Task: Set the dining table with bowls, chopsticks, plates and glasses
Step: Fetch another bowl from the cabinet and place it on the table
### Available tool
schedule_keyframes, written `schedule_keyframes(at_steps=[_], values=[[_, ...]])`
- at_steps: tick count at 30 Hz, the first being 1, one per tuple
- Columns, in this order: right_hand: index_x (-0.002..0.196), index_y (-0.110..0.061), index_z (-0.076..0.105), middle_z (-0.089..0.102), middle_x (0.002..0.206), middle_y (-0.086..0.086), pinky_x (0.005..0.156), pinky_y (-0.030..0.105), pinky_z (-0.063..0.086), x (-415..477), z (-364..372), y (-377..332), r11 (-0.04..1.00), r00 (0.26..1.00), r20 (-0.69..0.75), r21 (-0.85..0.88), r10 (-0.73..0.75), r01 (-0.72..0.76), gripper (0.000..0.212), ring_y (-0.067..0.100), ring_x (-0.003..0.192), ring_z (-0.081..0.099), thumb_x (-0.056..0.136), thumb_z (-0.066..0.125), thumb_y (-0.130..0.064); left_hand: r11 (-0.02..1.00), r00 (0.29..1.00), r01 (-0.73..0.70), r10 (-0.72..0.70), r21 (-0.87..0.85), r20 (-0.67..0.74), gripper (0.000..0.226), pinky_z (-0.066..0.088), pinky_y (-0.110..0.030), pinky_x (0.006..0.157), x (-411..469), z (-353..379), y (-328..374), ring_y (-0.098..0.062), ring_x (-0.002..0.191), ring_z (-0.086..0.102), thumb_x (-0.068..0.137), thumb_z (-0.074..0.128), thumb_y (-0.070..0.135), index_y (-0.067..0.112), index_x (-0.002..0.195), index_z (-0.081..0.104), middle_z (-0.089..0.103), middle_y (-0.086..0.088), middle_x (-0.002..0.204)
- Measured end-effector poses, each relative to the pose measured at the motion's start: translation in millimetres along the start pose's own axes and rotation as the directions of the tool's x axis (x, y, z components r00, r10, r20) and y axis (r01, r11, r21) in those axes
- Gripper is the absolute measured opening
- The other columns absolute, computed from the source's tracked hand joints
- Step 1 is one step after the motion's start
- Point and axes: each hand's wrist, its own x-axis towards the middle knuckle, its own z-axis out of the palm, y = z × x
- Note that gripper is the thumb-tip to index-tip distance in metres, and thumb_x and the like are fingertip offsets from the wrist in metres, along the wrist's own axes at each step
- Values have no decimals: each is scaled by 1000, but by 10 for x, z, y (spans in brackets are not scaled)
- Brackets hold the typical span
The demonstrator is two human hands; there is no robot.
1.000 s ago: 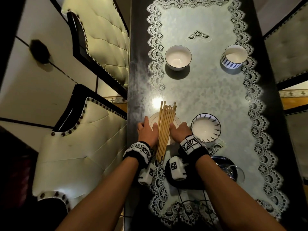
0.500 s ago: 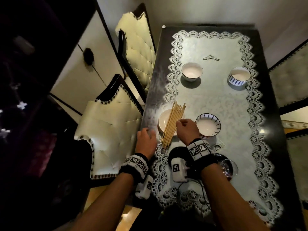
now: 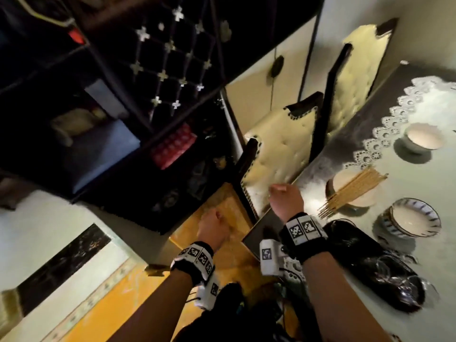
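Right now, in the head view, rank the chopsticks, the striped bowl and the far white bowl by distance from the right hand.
1. The chopsticks, nearest, just to the right of the right hand.
2. The striped bowl, further right, past the chopsticks.
3. The white bowl, farthest, further up the table.

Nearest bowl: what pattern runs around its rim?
The bowl has dark blue dashes on white; head view shows it.
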Motion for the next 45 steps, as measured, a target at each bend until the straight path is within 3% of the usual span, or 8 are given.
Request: schedule_keyframes(at_steps=[3,6,12,17,26,30,39,45], values=[[100,-10,72,73,107,12,95,41,53,-42,159,-158,996,998,59,90,5,-10,19,32,104,67,94,54,-15,990,998,58,-59,126,2,20,47,-32,78,140,-196,-170,-29,100,61,95,50,25,14,110,57,61,-12,110],[104,-14,72,72,110,8,98,43,52,-61,204,-312,998,997,68,55,-41,37,23,28,107,66,93,51,-16,979,999,50,-49,198,-13,36,44,-38,96,285,-369,-265,-33,116,54,96,51,24,7,127,52,53,-17,125],[107,-15,70,72,110,3,93,34,53,-18,250,-428,998,997,40,-5,-61,61,24,22,105,67,95,49,-15,950,997,57,-36,307,-71,39,34,-38,107,515,-595,-525,-35,126,37,95,50,24,7,130,53,45,-14,134],[106,-16,69,71,111,2,95,34,52,41,319,-481,999,999,3,7,-53,53,23,21,106,66,94,50,-14,943,981,110,-52,314,-188,50,38,-51,107,557,-638,-564,-42,131,26,87,60,20,7,132,42,27,-21,141],[98,-21,70,70,112,5,96,41,53,172,564,-969,985,987,-32,-69,-159,157,20,25,105,66,93,52,-12,977,969,100,-52,190,-243,39,41,-44,103,724,-726,-449,-42,125,25,80,63,21,5,112,47,23,-18,133],[101,-21,71,70,112,5,94,39,54,238,631,-1117,976,981,-46,-114,-190,184,22,27,105,66,93,52,-13,968,972,65,-6,244,-237,44,37,-42,106,787,-768,-513,-40,124,25,83,65,26,5,118,50,21,-17,135],[116,-15,67,67,121,9,101,38,49,459,585,-1239,980,984,-95,-141,-154,140,26,29,115,61,96,49,-17,943,990,-70,106,324,-96,30,22,-35,106,1102,-912,-445,-27,128,31,90,60,41,23,113,66,49,-3,130],[120,-9,64,67,122,13,97,33,47,556,512,-1237,974,978,-169,-208,-122,86,29,31,118,61,98,52,-22,968,996,-30,50,249,-78,24,21,-33,106,1358,-1012,-367,-32,125,34,92,57,26,23,115,62,46,-10,131]])
